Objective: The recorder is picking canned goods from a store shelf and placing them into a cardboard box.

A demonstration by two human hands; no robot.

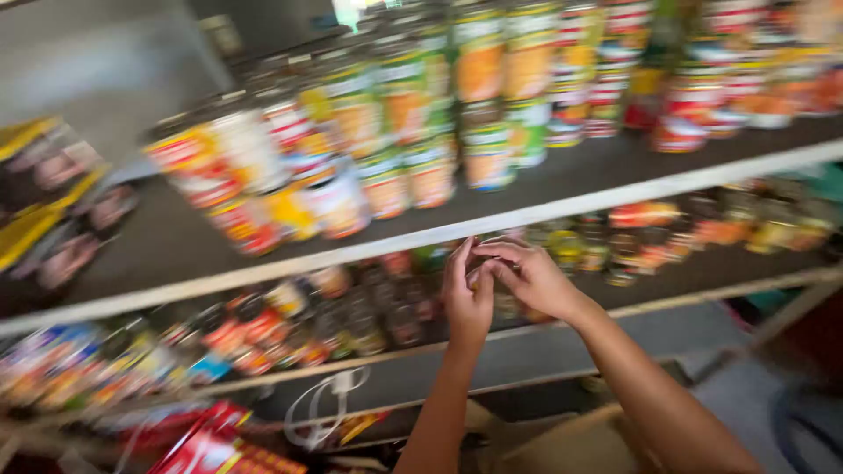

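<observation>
Head view, blurred by motion, looks down at metal shelving stocked with tins. Taking the pale front edge of the upper shelf [562, 211] as the landmark: both bare hands meet just below it, near its middle. The left hand [465, 294] is raised with its fingers [460, 254] pointing up toward that edge; the right hand [531, 276] comes in from the right with its fingers bent toward the left hand's fingertips. The two hands touch or nearly touch at the fingertips, fingers drawn narrow together as in a pinch, but the blur hides whether anything small is held between them, so I cannot tell what, if anything, they grip.

Above the edge, on the upper shelf, stand stacked cans with orange and green labels [483, 114], and further right along it cans with red and white labels [702, 96]. To the far left of the edge sit yellow and dark packets [44, 202]. Below the edge, behind the hands, a lower shelf holds small dark jars and tins [386, 307], nearest to the hands. Further below and left lie red packets [211, 443].
</observation>
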